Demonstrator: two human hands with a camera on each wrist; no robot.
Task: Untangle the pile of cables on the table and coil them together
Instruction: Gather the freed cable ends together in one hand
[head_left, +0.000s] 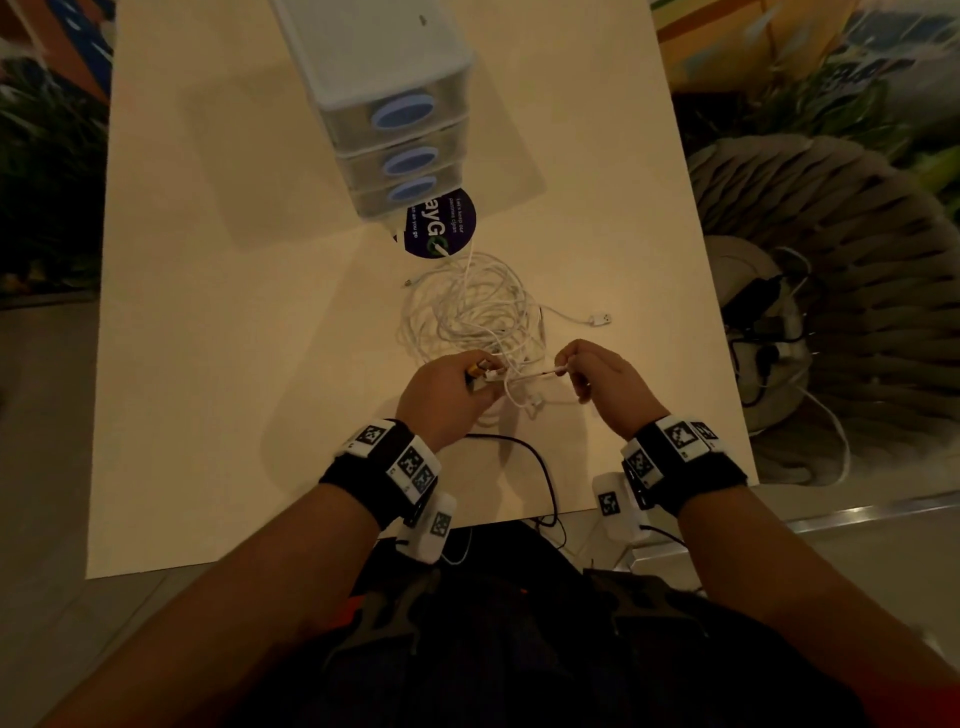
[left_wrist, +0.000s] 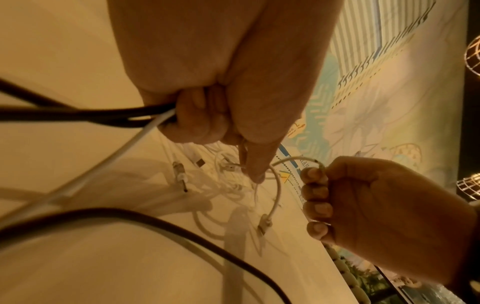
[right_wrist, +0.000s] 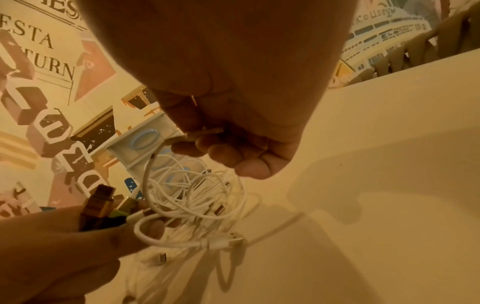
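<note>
A tangled pile of white cables (head_left: 470, 309) lies mid-table, seen in the right wrist view as a white cable pile (right_wrist: 192, 193). My left hand (head_left: 452, 392) grips a bunch of cable ends: black cables (left_wrist: 85, 115), a white cable (left_wrist: 135, 139) and dark gold-edged plugs (right_wrist: 100, 207). My right hand (head_left: 592, 376) pinches the plug end of a white cable (right_wrist: 205, 131) between thumb and fingers. That cable (left_wrist: 293, 160) arcs over to the left hand. Both hands hover just in front of the pile. A loose white plug (head_left: 600, 318) lies right of the pile.
A translucent three-drawer unit (head_left: 384, 104) with blue handles stands at the back, over a dark round sticker (head_left: 441, 223). A black cable (head_left: 530, 457) runs over the table's near edge (head_left: 311, 545). A woven chair (head_left: 821, 291) with dark cables stands to the right.
</note>
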